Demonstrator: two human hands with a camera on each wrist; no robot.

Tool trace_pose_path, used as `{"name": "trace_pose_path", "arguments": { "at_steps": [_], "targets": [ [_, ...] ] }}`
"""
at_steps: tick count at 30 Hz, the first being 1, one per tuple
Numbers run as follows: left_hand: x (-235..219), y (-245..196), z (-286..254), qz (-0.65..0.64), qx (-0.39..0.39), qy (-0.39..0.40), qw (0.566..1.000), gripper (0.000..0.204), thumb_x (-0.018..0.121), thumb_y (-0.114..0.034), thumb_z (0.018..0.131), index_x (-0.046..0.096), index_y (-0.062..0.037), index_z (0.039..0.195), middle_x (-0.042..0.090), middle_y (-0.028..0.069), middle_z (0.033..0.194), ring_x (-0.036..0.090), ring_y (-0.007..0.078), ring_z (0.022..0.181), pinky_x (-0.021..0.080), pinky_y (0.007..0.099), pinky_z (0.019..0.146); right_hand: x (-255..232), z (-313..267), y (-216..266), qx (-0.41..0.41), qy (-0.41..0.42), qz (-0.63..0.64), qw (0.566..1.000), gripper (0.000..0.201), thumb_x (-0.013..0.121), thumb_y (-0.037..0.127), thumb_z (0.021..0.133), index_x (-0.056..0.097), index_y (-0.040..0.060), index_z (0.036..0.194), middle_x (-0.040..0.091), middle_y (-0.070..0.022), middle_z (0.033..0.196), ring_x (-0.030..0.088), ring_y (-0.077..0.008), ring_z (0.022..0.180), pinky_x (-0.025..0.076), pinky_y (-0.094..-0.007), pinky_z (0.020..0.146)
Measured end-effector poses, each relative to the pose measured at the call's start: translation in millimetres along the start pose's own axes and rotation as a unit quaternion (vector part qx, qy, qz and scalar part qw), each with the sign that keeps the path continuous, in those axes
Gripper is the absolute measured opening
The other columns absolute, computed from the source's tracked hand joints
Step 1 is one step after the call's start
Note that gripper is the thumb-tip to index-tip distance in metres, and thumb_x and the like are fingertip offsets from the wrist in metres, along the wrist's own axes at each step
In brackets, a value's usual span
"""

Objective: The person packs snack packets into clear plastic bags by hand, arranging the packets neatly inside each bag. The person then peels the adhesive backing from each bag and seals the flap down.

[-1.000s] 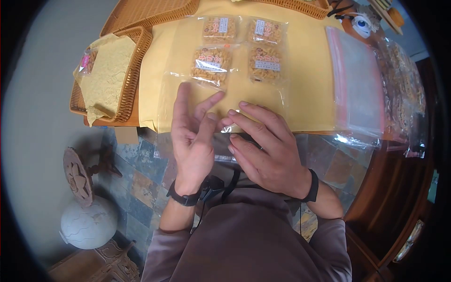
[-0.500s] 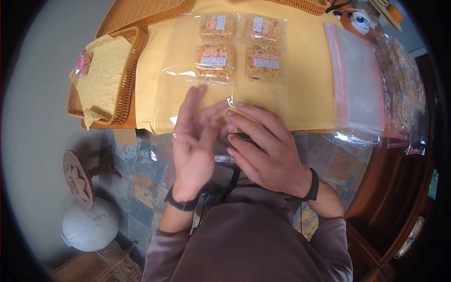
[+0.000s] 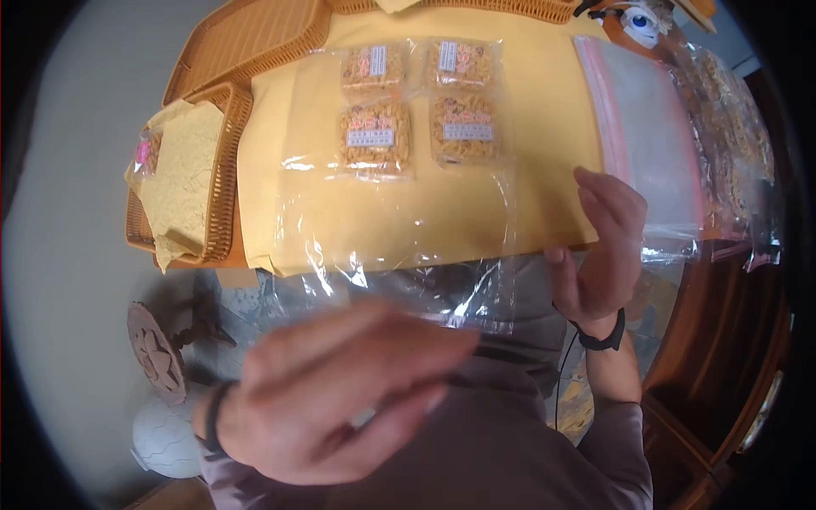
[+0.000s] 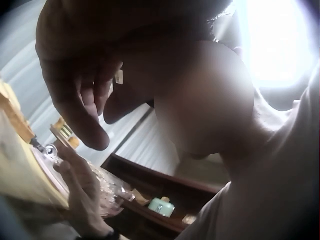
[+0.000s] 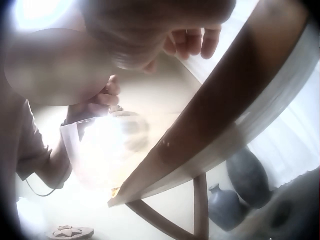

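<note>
A large clear plastic bag lies on the yellow cloth, its near end hanging past the table edge. Several square, clear-wrapped snack cakes, golden with printed labels, show within its outline at the far end. My left hand, blurred, is raised off the table towards the head camera, fingers loosely bent and thumb apart. In the left wrist view a small pale patch shows between the fingers. To the right of the bag, at the table edge, my right hand has its fingers pointing up and away, holding nothing.
Flat clear bags with pink edges are stacked at the right. Beyond them lie more filled packets. A wicker basket with yellow paper stands at the left; other wicker trays line the back. A wooden cabinet stands at the lower right.
Both hands have left the near part of the bag: the left rose back towards the head, the right moved to the right. The bag's near end is now uncovered.
</note>
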State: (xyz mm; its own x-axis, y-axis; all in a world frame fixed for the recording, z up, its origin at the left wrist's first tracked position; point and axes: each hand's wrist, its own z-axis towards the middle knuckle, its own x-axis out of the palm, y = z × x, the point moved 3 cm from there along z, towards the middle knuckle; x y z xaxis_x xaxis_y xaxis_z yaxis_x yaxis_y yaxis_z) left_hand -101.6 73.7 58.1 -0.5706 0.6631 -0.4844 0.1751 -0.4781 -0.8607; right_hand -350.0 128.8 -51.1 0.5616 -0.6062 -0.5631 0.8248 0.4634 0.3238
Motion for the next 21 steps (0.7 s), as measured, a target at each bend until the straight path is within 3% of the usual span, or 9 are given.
{"name": "trace_pose_path", "arguments": {
  "at_steps": [6,8,10,12,14,15,19,21],
  "targets": [
    [-49,49,148,0.186,-0.132,0.035,0.973,0.045,0.074,-0.015,0.090,0.063,0.0004,0.131,0.072,0.0116,0.114,0.067,0.0164,0.107,0.055,0.0320,0.090,21,-8,-7,0.080,-0.016,0.035,0.996,0.046,0.076,0.007,0.084,0.060,-0.0076,0.125,0.067,-0.0234,0.115,0.064,-0.0393,0.102,0.053,-0.0459,0.087],
    [-58,62,198,0.268,-0.140,0.013,0.953,0.052,0.071,-0.023,0.092,0.059,0.0035,0.136,0.073,0.0127,0.111,0.069,0.0211,0.104,0.054,0.0315,0.091,27,-7,-8,0.093,-0.009,0.039,0.995,0.044,0.076,0.007,0.084,0.061,-0.0077,0.123,0.067,-0.0228,0.113,0.065,-0.0392,0.101,0.054,-0.0447,0.085],
    [-65,88,248,0.392,-0.147,-0.030,0.908,0.051,0.070,-0.031,0.092,0.063,-0.0017,0.134,0.074,0.0150,0.106,0.071,0.0272,0.099,0.054,0.0347,0.091,29,-6,-6,0.039,-0.013,0.014,0.999,0.038,0.076,0.006,0.084,0.064,-0.0075,0.118,0.068,-0.0218,0.109,0.066,-0.0386,0.095,0.057,-0.0430,0.078],
    [-64,91,294,0.470,-0.214,0.011,0.856,0.068,0.069,-0.048,0.087,0.067,0.0123,0.118,0.070,0.0312,0.115,0.068,0.0364,0.112,0.054,0.0400,0.096,28,-8,-7,0.024,-0.035,0.004,0.999,0.032,0.075,0.006,0.084,0.066,-0.0069,0.112,0.069,-0.0201,0.105,0.068,-0.0366,0.089,0.058,-0.0411,0.073],
    [-68,108,315,0.503,-0.202,0.005,0.840,0.065,0.066,-0.050,0.087,0.070,0.0111,0.109,0.070,0.0313,0.110,0.068,0.0373,0.111,0.054,0.0403,0.095,26,-15,-6,0.028,-0.004,0.026,0.999,0.042,0.072,0.002,0.085,0.058,-0.0040,0.125,0.068,-0.0215,0.111,0.067,-0.0379,0.093,0.056,-0.0448,0.077],
    [-66,110,318,0.534,-0.190,0.000,0.824,0.064,0.063,-0.052,0.088,0.074,0.0098,0.100,0.071,0.0314,0.105,0.069,0.0382,0.109,0.054,0.0406,0.094,25,-12,-5,0.026,-0.007,0.019,0.999,0.037,0.072,0.002,0.085,0.060,-0.0037,0.120,0.068,-0.0197,0.107,0.068,-0.0367,0.090,0.057,-0.0426,0.073],
    [-68,122,325,0.516,-0.220,0.034,0.827,0.057,0.063,-0.048,0.087,0.075,0.0047,0.105,0.072,0.0268,0.109,0.068,0.0383,0.110,0.053,0.0423,0.094,28,-10,-7,0.021,-0.055,0.021,0.998,0.023,0.073,-0.001,0.079,0.068,-0.0056,0.102,0.072,-0.0171,0.098,0.068,-0.0310,0.083,0.057,-0.0356,0.065],
    [-71,138,336,0.556,-0.161,0.084,0.811,0.050,0.063,-0.046,0.087,0.077,-0.0021,0.107,0.073,0.0233,0.111,0.069,0.0366,0.110,0.053,0.0417,0.094,28,-9,-7,0.014,-0.063,0.028,0.998,0.023,0.072,-0.002,0.079,0.069,-0.0051,0.101,0.072,-0.0167,0.096,0.068,-0.0298,0.081,0.056,-0.0350,0.063]
  ]
}}
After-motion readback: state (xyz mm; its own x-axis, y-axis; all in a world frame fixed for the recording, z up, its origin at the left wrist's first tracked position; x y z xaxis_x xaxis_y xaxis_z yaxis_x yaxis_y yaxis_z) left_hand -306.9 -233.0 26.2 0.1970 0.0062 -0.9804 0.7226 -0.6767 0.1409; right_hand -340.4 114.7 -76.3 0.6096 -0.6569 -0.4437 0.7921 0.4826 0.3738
